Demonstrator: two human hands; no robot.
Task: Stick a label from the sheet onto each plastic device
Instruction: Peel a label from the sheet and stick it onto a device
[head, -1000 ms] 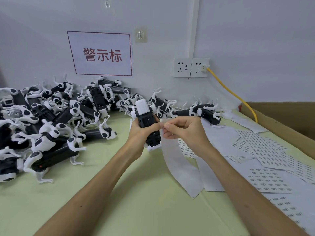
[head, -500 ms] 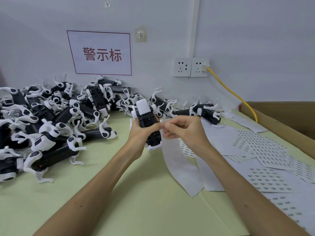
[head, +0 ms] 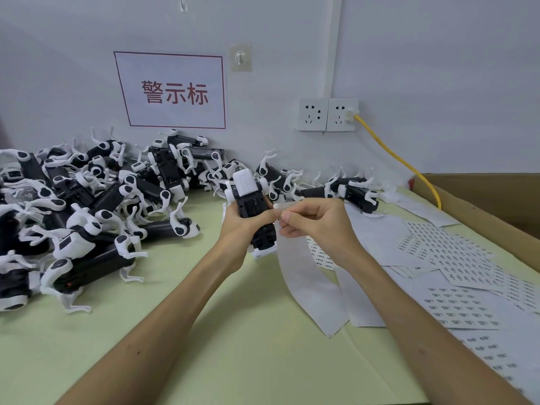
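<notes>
My left hand [head: 241,226] grips a black and white plastic device [head: 251,200] above the table, its underside turned up toward me. Beside it my right hand [head: 315,226] pinches the top edge of a long white label strip [head: 304,276] between thumb and fingers. The strip hangs down and curls onto the table. The pinching fingertips sit right next to my left thumb at the device's side. Whether a label is between the fingertips is too small to tell.
A big heap of the same black and white devices [head: 87,206] covers the left and back of the green table [head: 204,346]. Printed label sheets [head: 455,258] are spread on the right. A cardboard box [head: 496,200] stands far right, a yellow cable [head: 400,162] runs from the wall socket.
Hardly anything differs: both hands stay together at the device, with the right fingers shifting slightly on the strip's top edge.
</notes>
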